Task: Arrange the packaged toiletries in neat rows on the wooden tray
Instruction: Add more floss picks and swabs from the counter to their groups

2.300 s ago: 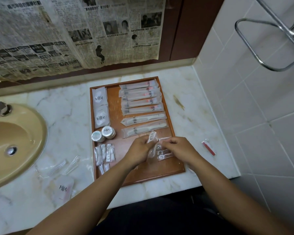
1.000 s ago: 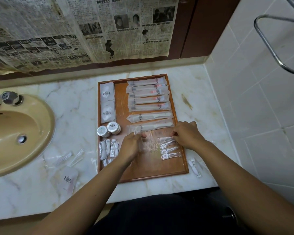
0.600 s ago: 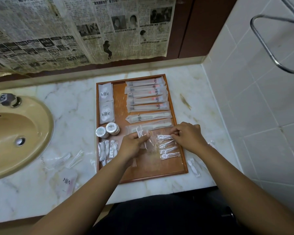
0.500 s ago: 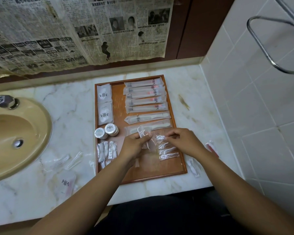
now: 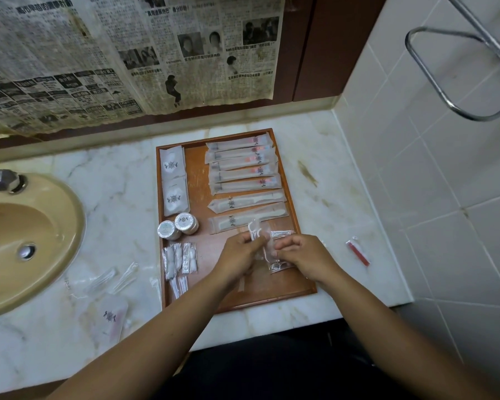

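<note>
Both hands are over the near half of the wooden tray, which sits on the marble table between the sink and the tiled wall. The left hand has its fingers curled and pinching a clear packet of floss picks, held a bit above the tray floor. The right hand has curled fingers too and looks to be pinching the same packet from the other side. It's a bit blurry there, so I can't make out the exact grip.

More floss pick packets lie flat on the tray right by the right hand.

The far right of the tray has a stack of toothbrush packets lying crosswise, overlapping each other a little. Two comb packets sit just below them, also crosswise. Down the left side there are two square sachets one after the other, then two little round tubs touching each other, then a bunch of cotton swab packets side by side.

Off the tray, some clear packets and another sachet are lying on the table near the sink. A small red item sits on the table to the right of the tray. Old newspaper hangs on the wall behind.
</note>
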{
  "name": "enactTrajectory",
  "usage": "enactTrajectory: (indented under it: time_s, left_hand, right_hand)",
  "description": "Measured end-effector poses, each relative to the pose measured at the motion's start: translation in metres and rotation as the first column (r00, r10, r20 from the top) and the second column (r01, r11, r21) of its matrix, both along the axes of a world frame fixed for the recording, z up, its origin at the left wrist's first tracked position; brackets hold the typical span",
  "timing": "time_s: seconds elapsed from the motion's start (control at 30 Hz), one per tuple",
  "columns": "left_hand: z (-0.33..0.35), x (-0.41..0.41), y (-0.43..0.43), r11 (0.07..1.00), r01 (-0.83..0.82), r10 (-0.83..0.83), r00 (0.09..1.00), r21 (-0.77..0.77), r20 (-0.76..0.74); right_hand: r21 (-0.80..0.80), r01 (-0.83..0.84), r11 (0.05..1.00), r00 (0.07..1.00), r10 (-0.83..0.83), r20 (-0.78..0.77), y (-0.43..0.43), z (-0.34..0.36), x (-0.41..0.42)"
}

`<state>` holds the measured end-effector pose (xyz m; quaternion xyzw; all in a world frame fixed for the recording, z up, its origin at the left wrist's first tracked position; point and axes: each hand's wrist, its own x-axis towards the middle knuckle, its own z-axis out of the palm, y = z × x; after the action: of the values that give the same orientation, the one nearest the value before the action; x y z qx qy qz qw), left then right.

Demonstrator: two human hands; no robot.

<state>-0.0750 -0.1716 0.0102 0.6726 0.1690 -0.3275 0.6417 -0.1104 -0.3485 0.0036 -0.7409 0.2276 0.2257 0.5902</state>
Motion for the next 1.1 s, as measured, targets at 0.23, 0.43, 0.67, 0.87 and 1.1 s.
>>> enactTrajectory:
  time_s: [0.23, 0.43, 0.67, 0.87, 1.1]
  left_hand:
    - [0.0, 0.003, 0.008, 0.972, 0.16, -0.186, 0.971, 0.172, 0.147]
    - [-0.01, 0.007, 0.02, 0.974, 0.165, -0.192, 0.964, 0.155, 0.182]
    - [-0.018, 0.017, 0.031, 0.992, 0.028, -0.046, 0.988, 0.123, 0.144]
    - [-0.01, 0.016, 0.035, 0.969, 0.035, -0.09, 0.973, 0.246, 0.215]
    - [-0.018, 0.012, 0.036, 0.953, 0.082, -0.167, 0.946, 0.291, 0.279]
  right_hand:
    - [-0.056, 0.007, 0.998, 1.0, -0.006, 0.024, -0.011, -0.001, 0.001]
    - [-0.146, -0.019, 0.989, 0.998, 0.027, 0.054, -0.023, -0.002, 0.009]
    - [-0.678, -0.033, 0.734, 0.869, 0.356, 0.343, -0.031, -0.009, 0.019]
    - [-0.836, -0.011, 0.549, 0.616, 0.662, 0.427, -0.039, -0.024, 0.019]
    - [-0.852, -0.066, 0.52, 0.393, 0.798, 0.457, -0.05, -0.029, -0.018]
